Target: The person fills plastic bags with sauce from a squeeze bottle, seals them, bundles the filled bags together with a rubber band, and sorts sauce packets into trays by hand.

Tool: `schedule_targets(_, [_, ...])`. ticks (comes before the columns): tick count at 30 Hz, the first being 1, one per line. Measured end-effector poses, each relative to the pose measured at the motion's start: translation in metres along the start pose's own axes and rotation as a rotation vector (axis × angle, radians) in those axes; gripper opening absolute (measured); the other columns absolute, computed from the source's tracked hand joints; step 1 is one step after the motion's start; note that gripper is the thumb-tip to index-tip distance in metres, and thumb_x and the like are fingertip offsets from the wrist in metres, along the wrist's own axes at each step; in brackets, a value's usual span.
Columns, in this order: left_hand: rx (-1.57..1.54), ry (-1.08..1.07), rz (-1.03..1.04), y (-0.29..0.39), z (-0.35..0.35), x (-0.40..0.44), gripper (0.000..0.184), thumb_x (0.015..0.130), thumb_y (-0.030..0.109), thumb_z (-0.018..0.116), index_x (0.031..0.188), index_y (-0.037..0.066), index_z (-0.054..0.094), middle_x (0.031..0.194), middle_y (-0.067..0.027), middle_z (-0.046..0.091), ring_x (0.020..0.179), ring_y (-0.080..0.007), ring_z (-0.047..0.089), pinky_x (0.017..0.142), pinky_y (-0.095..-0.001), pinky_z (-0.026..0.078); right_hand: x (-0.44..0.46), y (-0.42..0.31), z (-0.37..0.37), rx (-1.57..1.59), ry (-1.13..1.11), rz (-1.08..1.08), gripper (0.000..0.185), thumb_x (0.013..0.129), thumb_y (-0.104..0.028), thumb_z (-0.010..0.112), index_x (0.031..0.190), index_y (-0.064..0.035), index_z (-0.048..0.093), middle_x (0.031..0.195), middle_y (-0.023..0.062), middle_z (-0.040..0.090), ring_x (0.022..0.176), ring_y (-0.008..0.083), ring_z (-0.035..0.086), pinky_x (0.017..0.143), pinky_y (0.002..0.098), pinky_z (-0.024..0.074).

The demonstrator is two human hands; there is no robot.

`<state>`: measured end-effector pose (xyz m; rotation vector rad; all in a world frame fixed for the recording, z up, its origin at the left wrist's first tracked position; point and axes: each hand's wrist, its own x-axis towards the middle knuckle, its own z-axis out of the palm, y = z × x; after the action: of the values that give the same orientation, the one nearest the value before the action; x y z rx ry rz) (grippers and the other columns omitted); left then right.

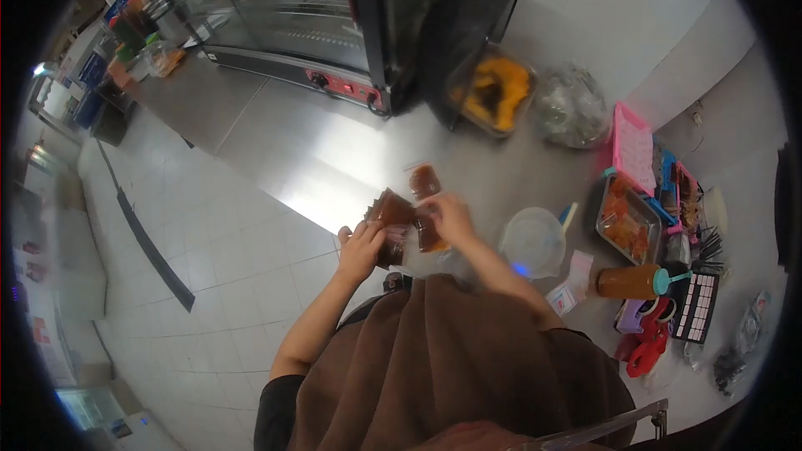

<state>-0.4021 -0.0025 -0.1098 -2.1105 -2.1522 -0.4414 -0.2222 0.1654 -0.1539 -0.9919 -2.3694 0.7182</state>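
A stack of small clear bags of brown sauce (390, 208) lies near the front edge of the steel counter. My left hand (360, 251) is at its near left side, fingers closed on the edge of a dark sauce bag (390, 249). My right hand (451, 219) pinches the upper end of another sauce bag (429, 236) just right of the stack. Beyond it, a separate sauce bag (424, 183) lies flat on the counter. How many bags are stacked cannot be made out.
A glass display warmer (288, 33) stands at the back left. To the right are a tub of orange food (499, 90), a translucent round container (533, 241), a metal tray of orange food (625, 219), an orange-brown bottle (628, 282) and red-handled scissors (646, 352).
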Motion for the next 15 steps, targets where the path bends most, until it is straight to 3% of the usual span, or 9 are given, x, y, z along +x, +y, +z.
schedule_targets(5, [0.003,-0.021,-0.028,-0.001,-0.002,0.0,0.025,0.074,0.007,0.052,0.098,0.013,0.055,0.118,0.0015,0.055,0.103,-0.0164,0.051,0.08,-0.0462,0.03,0.0,0.006,-0.017,-0.147,-0.26,0.123,0.019,0.074,-0.01,0.064,0.093,-0.011,0.062,0.098,0.0068,0.056,0.105,0.0269,0.049,0.088,0.0442,0.0385])
schedule_targets(8, [-0.05,0.031,-0.08,-0.005,0.003,-0.001,0.026,0.072,0.005,0.053,0.097,0.013,0.055,0.116,0.0023,0.056,0.099,-0.0165,0.051,0.08,-0.0453,0.03,0.011,-0.001,-0.021,-0.073,-0.195,-0.168,0.022,0.075,-0.007,0.062,0.096,-0.0105,0.061,0.097,0.0061,0.056,0.104,0.0267,0.049,0.087,0.043,0.0383])
schedule_targets(15, [-0.06,0.093,-0.149,-0.01,0.006,0.0,0.027,0.07,0.003,0.054,0.095,0.014,0.056,0.112,0.0033,0.057,0.095,-0.0155,0.052,0.08,-0.0451,0.029,0.037,0.0,-0.001,-0.176,-0.373,-0.244,0.019,0.077,-0.005,0.057,0.096,-0.0077,0.06,0.105,0.0064,0.053,0.103,0.026,0.048,0.085,0.0431,0.038])
